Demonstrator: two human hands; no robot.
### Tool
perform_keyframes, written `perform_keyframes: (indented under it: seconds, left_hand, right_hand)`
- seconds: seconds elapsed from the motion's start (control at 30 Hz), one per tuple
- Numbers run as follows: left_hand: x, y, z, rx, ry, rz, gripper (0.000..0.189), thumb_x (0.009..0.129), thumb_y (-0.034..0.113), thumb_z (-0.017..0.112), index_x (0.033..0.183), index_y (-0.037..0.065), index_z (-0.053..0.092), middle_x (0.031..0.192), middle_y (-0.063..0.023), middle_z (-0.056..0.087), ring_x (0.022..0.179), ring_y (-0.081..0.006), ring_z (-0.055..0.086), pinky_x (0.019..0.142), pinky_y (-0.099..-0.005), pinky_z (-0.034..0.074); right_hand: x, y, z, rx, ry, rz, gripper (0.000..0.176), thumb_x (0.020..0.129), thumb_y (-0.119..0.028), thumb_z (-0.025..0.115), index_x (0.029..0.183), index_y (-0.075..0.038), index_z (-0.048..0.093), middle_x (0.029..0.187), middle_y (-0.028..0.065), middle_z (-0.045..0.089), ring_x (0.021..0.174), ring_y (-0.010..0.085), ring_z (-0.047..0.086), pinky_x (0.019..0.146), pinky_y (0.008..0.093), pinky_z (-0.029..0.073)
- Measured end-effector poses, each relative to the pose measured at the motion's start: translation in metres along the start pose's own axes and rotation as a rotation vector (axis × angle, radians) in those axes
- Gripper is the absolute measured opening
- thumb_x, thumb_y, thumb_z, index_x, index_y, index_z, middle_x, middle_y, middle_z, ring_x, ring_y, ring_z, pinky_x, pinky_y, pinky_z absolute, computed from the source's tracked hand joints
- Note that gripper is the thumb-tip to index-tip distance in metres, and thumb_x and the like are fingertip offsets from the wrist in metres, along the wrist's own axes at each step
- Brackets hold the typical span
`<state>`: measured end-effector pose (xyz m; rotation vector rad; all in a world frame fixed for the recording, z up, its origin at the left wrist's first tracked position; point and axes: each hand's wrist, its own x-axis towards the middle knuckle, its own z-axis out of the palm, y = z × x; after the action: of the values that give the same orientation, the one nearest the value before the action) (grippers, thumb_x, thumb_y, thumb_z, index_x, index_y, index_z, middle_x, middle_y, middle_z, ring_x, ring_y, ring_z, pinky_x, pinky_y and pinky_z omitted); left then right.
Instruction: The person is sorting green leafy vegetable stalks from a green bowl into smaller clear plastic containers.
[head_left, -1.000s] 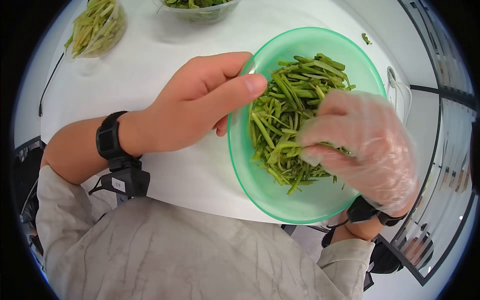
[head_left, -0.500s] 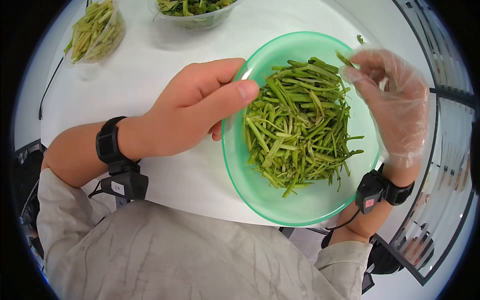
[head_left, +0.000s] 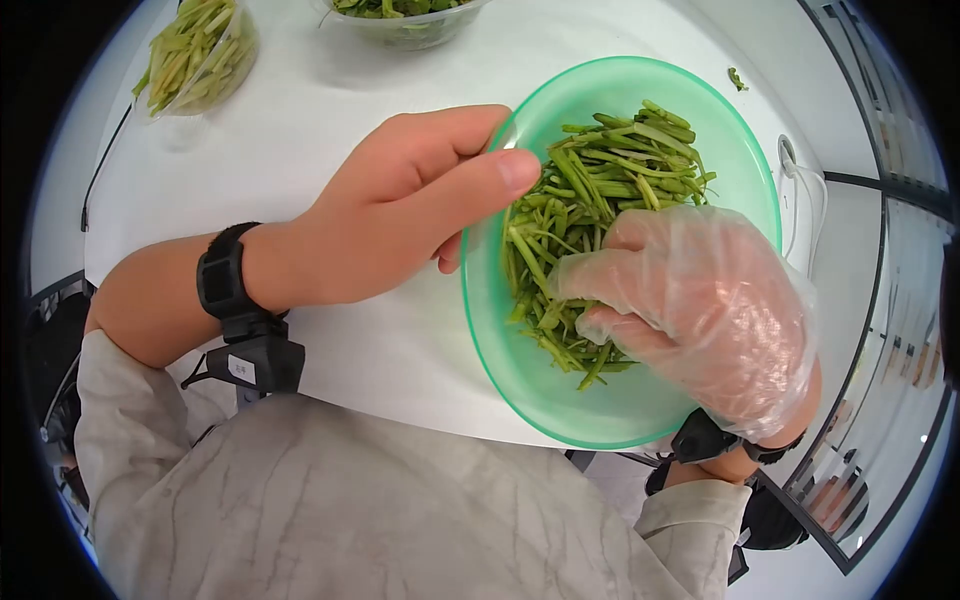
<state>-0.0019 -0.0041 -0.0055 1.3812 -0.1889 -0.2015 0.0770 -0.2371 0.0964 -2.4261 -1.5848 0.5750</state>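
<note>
The gloved right hand (head_left: 700, 300) has come back from the bowl's far right rim and dipped into the green stems (head_left: 640, 150), so handling them seems under way again; its fingers curl, but I can't tell whether they pinch any. The bare left hand (head_left: 400, 210) grips the left rim of the translucent green bowl (head_left: 745, 150), on the white table's (head_left: 400, 350) near right side, stems heaped loosely, cut short.

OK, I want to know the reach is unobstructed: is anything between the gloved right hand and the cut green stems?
Nothing visible blocks it except the thin clear glove on the right hand, which is down at the stems. The left hand holds the green bowl at the opposite side, out of the way.
</note>
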Motion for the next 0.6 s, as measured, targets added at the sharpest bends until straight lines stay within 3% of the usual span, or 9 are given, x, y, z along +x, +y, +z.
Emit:
perform_keyframes:
  seconds: [0.2,0.4,0.6]
  left_hand:
    - [0.0,-0.001,0.001,-0.023,-0.005,-0.013,0.032,0.114,0.033,0.053,0.104,0.005,0.064,0.08,0.0056,0.057,0.062,-0.0021,0.049,0.055,-0.022,0.044]
    - [-0.001,-0.001,-0.001,-0.017,-0.013,-0.033,0.032,0.114,0.033,0.053,0.109,0.004,0.066,0.081,0.0054,0.058,0.062,-0.0022,0.05,0.055,-0.0218,0.044]
    - [-0.001,0.004,0.0,-0.02,-0.014,-0.023,0.033,0.114,0.033,0.053,0.115,0.003,0.067,0.083,0.0051,0.059,0.063,-0.0022,0.05,0.055,-0.0217,0.045]
  right_hand:
    - [0.006,-0.003,0.008,-0.105,-0.045,0.043,0.022,0.073,-0.014,0.085,0.094,-0.014,0.076,0.085,0.0051,0.064,0.082,0.0303,0.067,0.07,0.0448,0.052]
    - [0.006,-0.004,-0.005,-0.025,-0.019,-0.037,0.016,0.073,-0.011,0.084,0.087,-0.012,0.077,0.085,0.0058,0.066,0.073,0.0299,0.065,0.062,0.042,0.05]
    - [-0.003,0.018,-0.027,0.075,0.355,0.094,0.014,0.082,0.0,0.081,0.093,-0.007,0.077,0.085,0.0028,0.07,0.07,0.0154,0.062,0.061,0.0294,0.048]
